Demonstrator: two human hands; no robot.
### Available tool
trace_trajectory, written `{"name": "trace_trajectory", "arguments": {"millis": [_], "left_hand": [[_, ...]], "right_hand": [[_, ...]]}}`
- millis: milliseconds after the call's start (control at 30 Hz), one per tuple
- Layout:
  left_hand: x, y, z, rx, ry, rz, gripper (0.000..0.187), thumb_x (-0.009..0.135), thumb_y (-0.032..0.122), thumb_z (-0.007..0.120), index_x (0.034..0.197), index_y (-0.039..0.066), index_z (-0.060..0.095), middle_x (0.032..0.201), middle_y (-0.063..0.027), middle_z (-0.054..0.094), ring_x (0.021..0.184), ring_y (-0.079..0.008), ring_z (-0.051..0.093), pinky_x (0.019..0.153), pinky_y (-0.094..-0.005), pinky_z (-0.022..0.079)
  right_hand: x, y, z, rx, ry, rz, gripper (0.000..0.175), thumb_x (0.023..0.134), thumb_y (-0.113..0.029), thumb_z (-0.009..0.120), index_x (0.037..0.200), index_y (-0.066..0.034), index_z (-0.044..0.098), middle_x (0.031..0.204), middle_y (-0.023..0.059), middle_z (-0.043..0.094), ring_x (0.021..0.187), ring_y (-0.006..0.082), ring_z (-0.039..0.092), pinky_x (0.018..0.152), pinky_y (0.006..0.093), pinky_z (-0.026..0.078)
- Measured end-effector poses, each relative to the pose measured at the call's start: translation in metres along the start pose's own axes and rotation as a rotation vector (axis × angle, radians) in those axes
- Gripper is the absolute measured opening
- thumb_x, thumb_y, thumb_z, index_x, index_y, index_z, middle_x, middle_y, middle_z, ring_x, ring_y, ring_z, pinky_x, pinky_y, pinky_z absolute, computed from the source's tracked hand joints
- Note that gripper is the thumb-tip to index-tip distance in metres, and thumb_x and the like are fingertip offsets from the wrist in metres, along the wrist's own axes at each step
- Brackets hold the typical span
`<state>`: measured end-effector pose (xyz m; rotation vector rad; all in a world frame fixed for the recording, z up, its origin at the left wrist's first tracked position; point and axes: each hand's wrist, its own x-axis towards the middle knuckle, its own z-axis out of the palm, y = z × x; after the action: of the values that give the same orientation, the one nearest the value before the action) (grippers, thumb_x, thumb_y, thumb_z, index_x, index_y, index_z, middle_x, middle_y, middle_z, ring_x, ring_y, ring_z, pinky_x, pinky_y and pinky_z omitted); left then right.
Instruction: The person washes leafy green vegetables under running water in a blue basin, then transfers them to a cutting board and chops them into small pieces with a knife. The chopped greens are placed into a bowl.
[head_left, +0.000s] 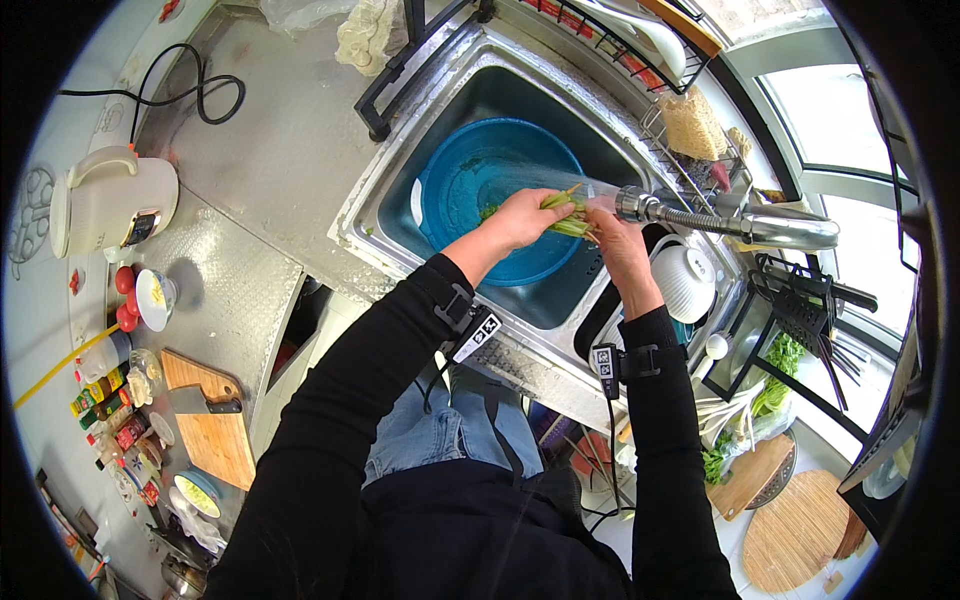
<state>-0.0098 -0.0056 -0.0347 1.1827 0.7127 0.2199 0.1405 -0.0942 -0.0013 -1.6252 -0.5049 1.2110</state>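
Under the running faucet (637, 204), I hold a bunch of green leafy stems (568, 217) with both hands. My left hand (525, 217) grips the bunch from the left, its thumb along the stems. On the right, my right hand (616, 238) has its fingers at the stem ends, close below the spray head. Water fans out leftward over the bunch. Beneath my hands, a blue plastic basin (450, 161) stands in the stainless steel sink (581, 105), with some water and green bits in it. The leafy end is partly hidden by my left hand.
A white ribbed bowl (682, 283) rests upside down in the smaller right basin. Along the left counter are a beige electric appliance (120, 199), tomatoes (126, 281), and a cleaver (196, 401) on a wooden cutting board (214, 442). A black metal rack leg (375, 120) stands by the sink's back-left edge.
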Motion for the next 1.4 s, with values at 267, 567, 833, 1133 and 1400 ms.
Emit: {"name": "trace_trajectory", "arguments": {"millis": [267, 567, 833, 1133, 1400], "left_hand": [[-0.001, 0.008, -0.004, -0.122, -0.122, -0.022, 0.037, 0.091, 0.033, 0.058, 0.113, 0.004, 0.061, 0.088, 0.0004, 0.062, 0.075, -0.0063, 0.051, 0.064, -0.0217, 0.041], [0.005, 0.011, -0.002, 0.14, -0.286, -0.175, 0.036, 0.09, 0.036, 0.059, 0.107, 0.005, 0.063, 0.083, 0.0002, 0.061, 0.071, -0.0077, 0.049, 0.062, -0.0229, 0.04], [0.008, 0.015, -0.006, 0.104, -0.364, -0.143, 0.037, 0.09, 0.039, 0.057, 0.11, 0.008, 0.06, 0.088, 0.0007, 0.06, 0.074, -0.0083, 0.051, 0.064, -0.0234, 0.042], [0.013, 0.007, -0.007, 0.208, -0.215, -0.096, 0.031, 0.092, 0.034, 0.056, 0.104, 0.006, 0.062, 0.079, 0.0003, 0.059, 0.069, -0.0085, 0.05, 0.062, -0.0247, 0.043], [0.017, 0.006, 0.0, 0.353, 0.014, 0.143, 0.03, 0.091, 0.028, 0.057, 0.104, 0.001, 0.062, 0.086, -0.0062, 0.065, 0.076, -0.0116, 0.057, 0.071, -0.0284, 0.047]], "right_hand": [[0.004, 0.022, -0.019, 0.95, -0.361, 0.106, 0.033, 0.09, -0.032, 0.058, 0.107, -0.0041, 0.054, 0.092, 0.0056, 0.058, 0.088, 0.0159, 0.056, 0.079, 0.0285, 0.047], [0.0, -0.011, -0.019, 0.019, -0.058, -0.075, 0.019, 0.09, -0.012, 0.056, 0.103, 0.001, 0.06, 0.089, 0.0058, 0.062, 0.075, 0.0117, 0.058, 0.067, 0.026, 0.049], [-0.001, -0.023, -0.02, -0.491, -0.177, -0.171, 0.017, 0.087, -0.011, 0.063, 0.101, -0.0021, 0.066, 0.091, 0.0034, 0.065, 0.076, 0.0083, 0.056, 0.064, 0.022, 0.046], [-0.003, -0.019, -0.018, -0.534, -0.192, -0.209, 0.014, 0.081, -0.007, 0.068, 0.091, 0.0011, 0.063, 0.08, 0.0032, 0.065, 0.072, 0.0083, 0.059, 0.062, 0.023, 0.049], [0.004, -0.02, -0.007, -0.582, -0.035, -0.377, 0.011, 0.076, -0.007, 0.065, 0.08, 0.0007, 0.057, 0.068, -0.0001, 0.054, 0.061, 0.0056, 0.045, 0.053, 0.0243, 0.04]]}}
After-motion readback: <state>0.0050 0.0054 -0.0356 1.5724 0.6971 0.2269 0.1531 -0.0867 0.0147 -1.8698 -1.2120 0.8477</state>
